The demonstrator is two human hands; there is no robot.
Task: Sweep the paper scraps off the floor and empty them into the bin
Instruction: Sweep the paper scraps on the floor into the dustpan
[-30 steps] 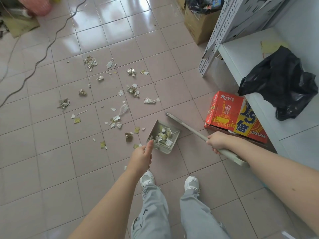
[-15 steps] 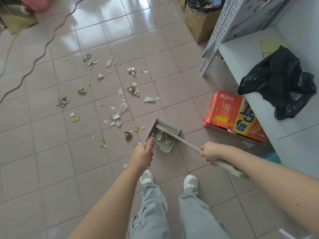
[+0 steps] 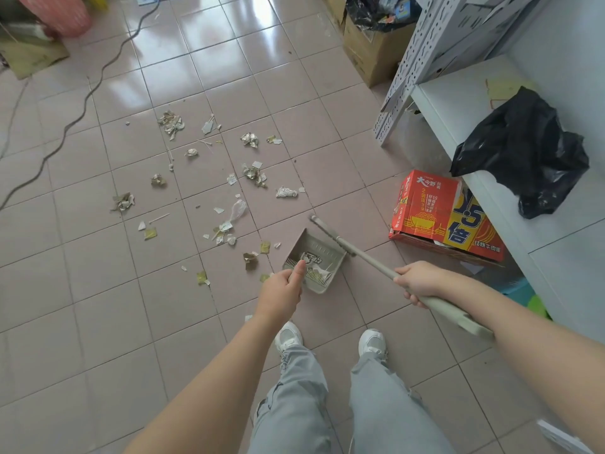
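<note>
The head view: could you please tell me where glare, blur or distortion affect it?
In the head view, bright glare whitens the far floor tiles; wide-angle distortion bows the perforated shelf rail; the paper scraps, dustpan and broom handle are sharp.

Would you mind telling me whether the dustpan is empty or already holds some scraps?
It holds some: a few pale scraps lie inside the dustpan, by the thumb of the left hand; the rest is bare.

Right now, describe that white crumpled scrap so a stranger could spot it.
Start at the red carton by the white shelf. Look left: the white crumpled scrap lies just beyond the dustpan. It is the rightmost wad, whiter than the others.
</note>
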